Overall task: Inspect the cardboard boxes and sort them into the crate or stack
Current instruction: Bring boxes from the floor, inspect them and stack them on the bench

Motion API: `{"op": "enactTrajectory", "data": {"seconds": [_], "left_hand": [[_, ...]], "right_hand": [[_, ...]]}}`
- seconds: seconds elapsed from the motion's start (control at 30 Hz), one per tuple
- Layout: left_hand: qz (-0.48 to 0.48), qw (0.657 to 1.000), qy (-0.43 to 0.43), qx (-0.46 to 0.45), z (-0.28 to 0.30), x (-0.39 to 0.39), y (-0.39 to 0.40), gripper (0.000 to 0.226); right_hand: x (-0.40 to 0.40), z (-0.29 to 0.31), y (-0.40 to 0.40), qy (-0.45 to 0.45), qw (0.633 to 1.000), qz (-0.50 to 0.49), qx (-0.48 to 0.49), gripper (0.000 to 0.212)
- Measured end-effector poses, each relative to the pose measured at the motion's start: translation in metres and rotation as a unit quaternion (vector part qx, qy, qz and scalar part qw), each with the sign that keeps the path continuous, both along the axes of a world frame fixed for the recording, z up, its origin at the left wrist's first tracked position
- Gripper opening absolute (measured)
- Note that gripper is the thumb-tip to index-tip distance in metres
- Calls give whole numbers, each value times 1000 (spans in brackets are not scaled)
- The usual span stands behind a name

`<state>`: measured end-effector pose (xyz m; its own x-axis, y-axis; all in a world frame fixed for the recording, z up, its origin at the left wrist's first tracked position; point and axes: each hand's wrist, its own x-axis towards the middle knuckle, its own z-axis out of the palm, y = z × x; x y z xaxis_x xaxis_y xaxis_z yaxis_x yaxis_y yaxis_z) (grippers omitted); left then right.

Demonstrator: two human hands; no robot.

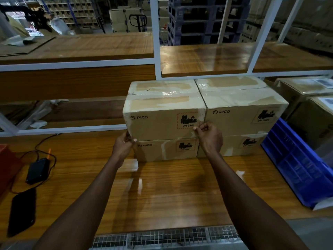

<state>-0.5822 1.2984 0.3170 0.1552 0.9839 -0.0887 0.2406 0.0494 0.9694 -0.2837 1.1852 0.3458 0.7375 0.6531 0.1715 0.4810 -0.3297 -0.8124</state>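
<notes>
Two stacks of taped PICO cardboard boxes stand side by side at the back of the wooden table (162, 186). The upper left box (158, 114) sits on a lower left box (162, 150). My left hand (124, 145) grips the upper left box at its lower left front corner. At that box's lower right front corner, my right hand (209, 138) pinches the edge. The upper right box (241, 107) rests on a lower right box (234, 145). A blue crate (295, 159) stands tilted at the right.
More cardboard boxes (306, 98) with labels sit behind the blue crate. A black device (37, 170) with cables and a dark pouch (22, 213) lie at the left, beside a red bin (7, 163). White-framed wooden shelves (155, 60) rise behind the stacks.
</notes>
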Motion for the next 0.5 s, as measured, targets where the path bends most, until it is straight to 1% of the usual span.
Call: {"op": "enactTrajectory", "data": {"seconds": [0.1,0.17,0.27,0.4,0.43,0.5], "left_hand": [[-6,1000,19,-20,-3,-6,-7,51],[-9,1000,19,-20,-4,-8,-11,53],[-15,1000,17,-7,-2,-6,-17,49],[-8,1000,19,3,-3,-3,-22,48],[5,1000,29,11,0,-1,-26,50],[37,997,59,35,1,2,-33,63]], "right_hand": [[5,-6,-4,14,1000,15,-24,9],[5,-8,-8,25,999,12,-32,12],[4,-9,-14,35,999,15,-27,18],[-1,-10,-18,38,998,36,-28,24],[-2,-7,-20,41,998,44,-30,25],[-1,-8,-24,45,996,66,-38,27]]}}
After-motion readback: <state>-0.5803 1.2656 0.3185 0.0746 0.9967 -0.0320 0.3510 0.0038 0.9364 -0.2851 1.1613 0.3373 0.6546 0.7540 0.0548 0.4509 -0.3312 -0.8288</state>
